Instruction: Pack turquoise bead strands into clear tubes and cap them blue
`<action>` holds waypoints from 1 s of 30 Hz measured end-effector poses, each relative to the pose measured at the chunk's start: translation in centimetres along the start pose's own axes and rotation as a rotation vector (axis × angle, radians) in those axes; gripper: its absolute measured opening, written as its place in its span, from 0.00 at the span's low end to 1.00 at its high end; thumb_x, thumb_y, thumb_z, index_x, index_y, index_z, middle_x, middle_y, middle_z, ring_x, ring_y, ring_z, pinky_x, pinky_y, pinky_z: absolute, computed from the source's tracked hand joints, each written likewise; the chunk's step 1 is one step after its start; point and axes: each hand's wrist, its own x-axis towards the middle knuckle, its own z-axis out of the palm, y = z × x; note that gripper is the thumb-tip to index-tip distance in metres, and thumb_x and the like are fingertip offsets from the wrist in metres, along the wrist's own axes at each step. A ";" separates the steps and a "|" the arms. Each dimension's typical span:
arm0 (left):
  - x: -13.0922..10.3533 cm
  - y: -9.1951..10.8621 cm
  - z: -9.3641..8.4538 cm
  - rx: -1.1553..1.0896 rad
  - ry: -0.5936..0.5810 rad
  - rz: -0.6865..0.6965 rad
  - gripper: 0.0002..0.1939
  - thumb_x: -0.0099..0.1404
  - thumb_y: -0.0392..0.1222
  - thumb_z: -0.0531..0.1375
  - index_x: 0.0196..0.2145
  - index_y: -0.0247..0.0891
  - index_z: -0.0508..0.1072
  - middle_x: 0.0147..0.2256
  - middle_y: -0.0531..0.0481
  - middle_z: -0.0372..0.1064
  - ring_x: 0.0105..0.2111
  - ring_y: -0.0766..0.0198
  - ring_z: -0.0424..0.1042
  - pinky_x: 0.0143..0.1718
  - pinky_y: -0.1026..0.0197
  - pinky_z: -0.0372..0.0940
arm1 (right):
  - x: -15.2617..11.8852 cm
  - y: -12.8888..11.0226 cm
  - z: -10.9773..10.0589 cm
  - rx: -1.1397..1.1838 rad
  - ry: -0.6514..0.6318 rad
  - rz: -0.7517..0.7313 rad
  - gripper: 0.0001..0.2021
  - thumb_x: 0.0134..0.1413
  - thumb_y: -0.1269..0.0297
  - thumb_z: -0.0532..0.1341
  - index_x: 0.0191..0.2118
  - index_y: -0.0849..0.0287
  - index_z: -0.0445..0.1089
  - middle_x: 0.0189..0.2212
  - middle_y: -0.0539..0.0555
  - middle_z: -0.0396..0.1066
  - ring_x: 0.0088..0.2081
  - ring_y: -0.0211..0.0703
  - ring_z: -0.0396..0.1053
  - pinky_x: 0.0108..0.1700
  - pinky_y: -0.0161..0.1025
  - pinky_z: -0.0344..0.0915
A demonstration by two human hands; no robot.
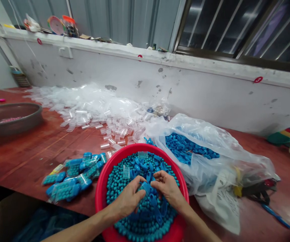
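A red basin [99,188] holds many blue-green beads [117,183] with blue plastic caps [157,215] lying among them. Over its middle, my left hand [130,198] is closed around a small clear container with a blue end [145,188]. My right hand [167,188] is beside it, thumb and fingers curled together near the container's blue end; what lies between those fingertips is hidden. Two loose clear plastic pieces [126,172] rest on the beads.
Filled bead containers [71,178] are piled left of the basin. Behind lies a wide heap of clear plastic pieces [92,104]. A plastic bag [225,144] of blue caps [185,148] stands right. A grey-brown basin [14,126] sits at far left; a box [1,215] is below the table edge.
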 end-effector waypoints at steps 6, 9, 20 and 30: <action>-0.2 0.1 1.0 -0.008 0.160 -0.016 0.21 0.55 0.41 0.50 0.48 0.38 0.55 0.27 0.56 0.59 0.18 0.71 0.58 0.19 0.66 0.57 | -2.6 -1.6 1.3 -0.376 -0.127 -0.294 0.21 0.48 0.62 0.57 0.50 0.59 0.61 0.44 0.56 0.66 0.46 0.46 0.62 0.48 0.41 0.57; -0.1 0.3 1.0 -0.056 0.184 0.067 0.19 0.53 0.39 0.53 0.44 0.35 0.61 0.33 0.50 0.64 0.33 0.64 0.64 0.37 0.62 0.59 | -3.2 -0.7 2.4 -0.509 -0.176 -0.234 0.42 0.37 0.60 0.63 0.59 0.64 0.45 0.54 0.64 0.54 0.54 0.54 0.53 0.52 0.45 0.54; 0.0 0.8 1.7 0.007 0.224 0.052 0.06 0.54 0.39 0.52 0.32 0.37 0.63 0.26 0.56 0.61 0.30 0.66 0.61 0.32 0.66 0.57 | -3.6 -0.9 4.7 -0.690 0.012 -0.280 0.36 0.40 0.60 0.60 0.56 0.66 0.49 0.44 0.65 0.62 0.41 0.55 0.66 0.39 0.46 0.64; -4.2 3.5 -9.5 1.060 0.569 -0.113 0.19 0.60 0.42 0.47 0.49 0.40 0.62 0.35 0.47 0.69 0.34 0.57 0.67 0.35 0.60 0.57 | -2.1 -0.3 0.7 -0.776 -0.289 -0.236 0.20 0.51 0.60 0.54 0.51 0.57 0.62 0.38 0.55 0.71 0.41 0.46 0.67 0.42 0.37 0.58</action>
